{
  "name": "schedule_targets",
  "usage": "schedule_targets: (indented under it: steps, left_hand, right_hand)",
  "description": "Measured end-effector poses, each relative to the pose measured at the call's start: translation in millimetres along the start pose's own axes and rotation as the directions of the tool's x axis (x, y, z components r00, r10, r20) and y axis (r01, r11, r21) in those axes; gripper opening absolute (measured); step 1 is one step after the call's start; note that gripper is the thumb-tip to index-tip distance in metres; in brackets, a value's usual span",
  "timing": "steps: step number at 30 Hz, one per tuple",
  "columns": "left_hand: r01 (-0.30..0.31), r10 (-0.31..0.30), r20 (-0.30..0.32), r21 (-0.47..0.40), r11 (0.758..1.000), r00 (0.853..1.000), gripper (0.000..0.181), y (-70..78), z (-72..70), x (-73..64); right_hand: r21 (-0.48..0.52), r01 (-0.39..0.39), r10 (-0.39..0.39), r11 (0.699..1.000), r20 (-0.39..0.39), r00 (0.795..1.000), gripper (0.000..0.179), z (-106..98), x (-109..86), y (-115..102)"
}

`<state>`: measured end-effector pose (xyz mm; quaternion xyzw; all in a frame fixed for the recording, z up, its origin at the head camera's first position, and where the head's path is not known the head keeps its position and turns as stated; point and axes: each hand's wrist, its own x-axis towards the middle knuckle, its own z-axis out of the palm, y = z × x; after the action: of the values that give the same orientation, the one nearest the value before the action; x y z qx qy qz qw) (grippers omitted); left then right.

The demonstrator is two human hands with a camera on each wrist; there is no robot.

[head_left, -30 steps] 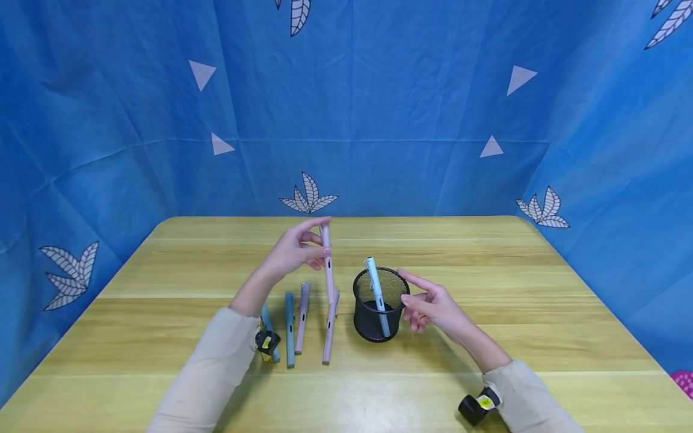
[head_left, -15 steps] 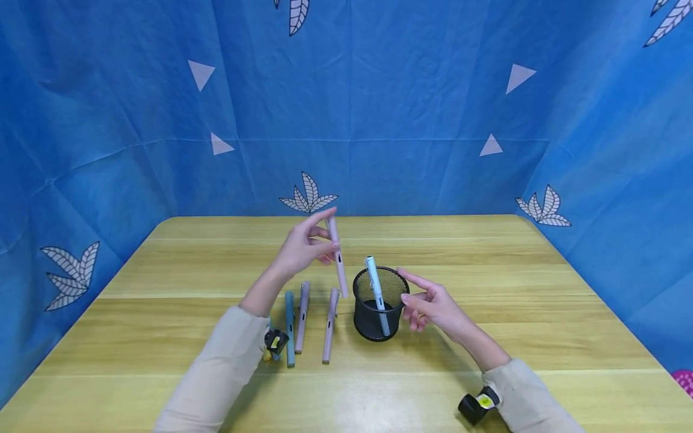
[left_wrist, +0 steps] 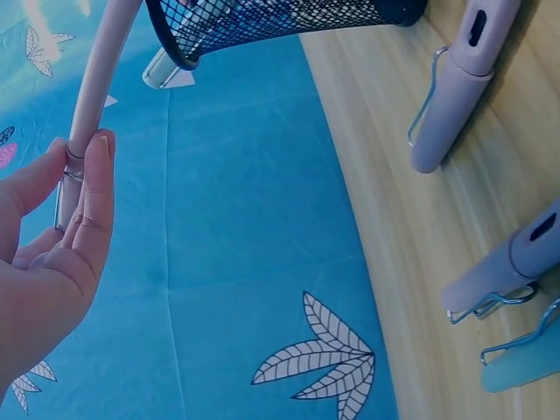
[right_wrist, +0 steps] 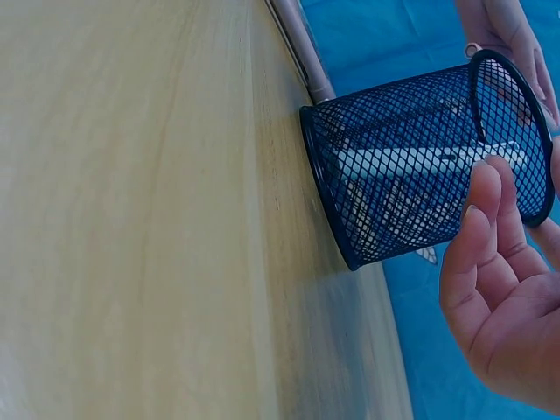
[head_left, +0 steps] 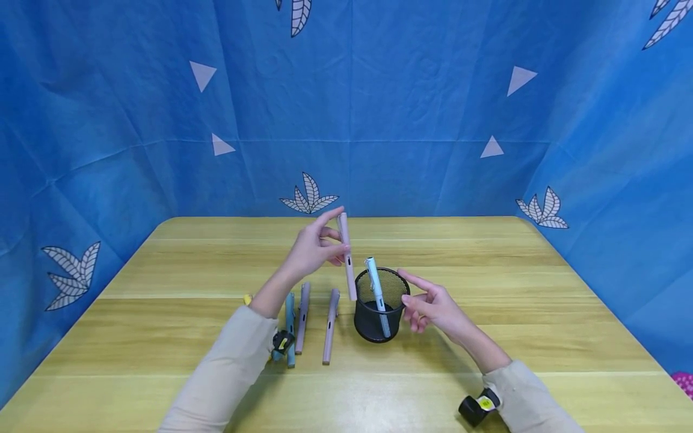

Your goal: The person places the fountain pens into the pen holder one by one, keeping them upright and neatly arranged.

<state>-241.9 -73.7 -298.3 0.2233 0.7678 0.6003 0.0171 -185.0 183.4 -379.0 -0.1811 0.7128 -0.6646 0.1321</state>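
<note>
My left hand pinches a pale lilac pen between thumb and fingers, its lower end beside the left rim of a black mesh pen holder. In the left wrist view, this pen is gripped near its clip. A light blue pen leans inside the holder. At the holder's right side, my right hand holds the rim with thumb and index finger; the other fingers are curled. Two more lilac pens and a teal pen lie on the table, left of the holder.
Under the left forearm, a yellow thing and another bluish pen are mostly hidden. The wooden table ends at a blue patterned cloth behind and at the sides. A pink patterned thing shows at the far right edge.
The left hand has carried the lilac pen to the right, from above the lying pens to the holder's left rim. The right hand and the holder have stayed in place.
</note>
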Motion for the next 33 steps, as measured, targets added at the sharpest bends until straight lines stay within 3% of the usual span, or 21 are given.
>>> schedule_targets:
  steps: [19, 27, 30, 33]
  left_hand:
    - [-0.029, 0.029, -0.021, -0.016, 0.999, 0.999, 0.066, 1.3, 9.6, 0.6]
    - [-0.020, 0.020, -0.010, 0.056, 0.998, 1.000, 0.061, 21.8, 15.0, -10.3]
    - [-0.028, 0.029, -0.009, 0.081, 0.996, 1.000, 0.056, 18.6, 16.6, -9.6]
    - [-0.039, 0.040, -0.008, 0.081, 0.996, 0.999, 0.053, 5.5, 17.3, -4.7]
  right_hand:
    - [0.005, 0.011, -0.011, 1.000, 0.003, 1.000, 0.060, 1.2, -0.6, 2.6]
    - [-0.002, 0.007, -0.007, 1.000, -0.008, 1.000, 0.061, 1.7, -0.1, 3.2]
    - [-0.001, 0.006, -0.006, 1.000, -0.009, 1.000, 0.061, 1.8, 0.0, 3.6]
    - [-0.002, 0.008, -0.008, 1.000, -0.008, 1.000, 0.061, 1.7, -0.2, 4.0]
